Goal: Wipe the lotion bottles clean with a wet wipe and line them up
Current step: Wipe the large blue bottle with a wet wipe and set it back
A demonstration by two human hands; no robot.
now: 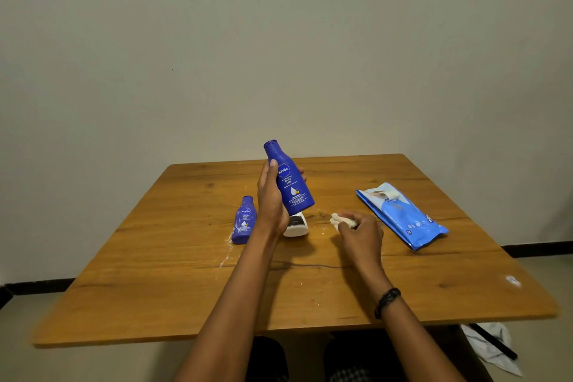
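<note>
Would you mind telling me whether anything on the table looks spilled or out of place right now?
Yes: white splatters dot the table near the small blue bottle, whose front also looks smeared, probably lotion. The wipe pack lies with its flap open.

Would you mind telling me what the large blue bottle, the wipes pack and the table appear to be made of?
The large blue bottle looks like plastic: smooth, slightly shiny, with a printed label. The wipes pack seems to be thin glossy plastic film, judging by its creases and highlights. The table is wood or a wood-look laminate; grain and knots show under a satin finish.
</note>
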